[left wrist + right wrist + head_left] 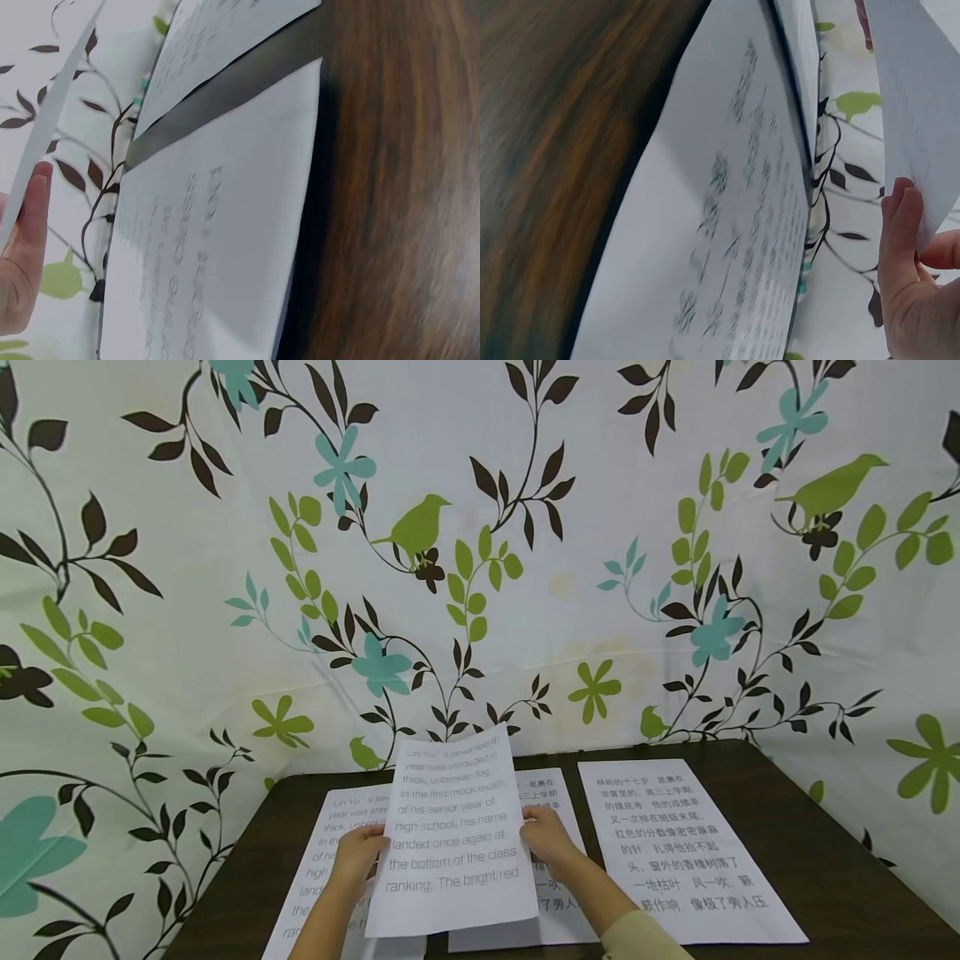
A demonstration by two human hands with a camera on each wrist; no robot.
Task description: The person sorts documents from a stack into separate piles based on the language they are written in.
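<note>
A printed sheet of paper [453,835] with English text is held up above the table, tilted toward me. My left hand [362,853] pinches its left edge, and my right hand [551,839] pinches the opposite edge. In the left wrist view the left hand's fingers [34,217] lie against the sheet, seen nearly edge-on. The right wrist view has the thumb and fingers [904,225] of the right hand on either side of the paper. Below lie an English-text stack [315,893] on the left and a Chinese-text stack [562,910] in the middle, both partly hidden by the raised sheet.
Another Chinese-text sheet [690,860] lies on the right of the dark wooden table [817,860]. Behind the table's far edge hangs a white cloth [525,610] printed with leaves, flowers and birds.
</note>
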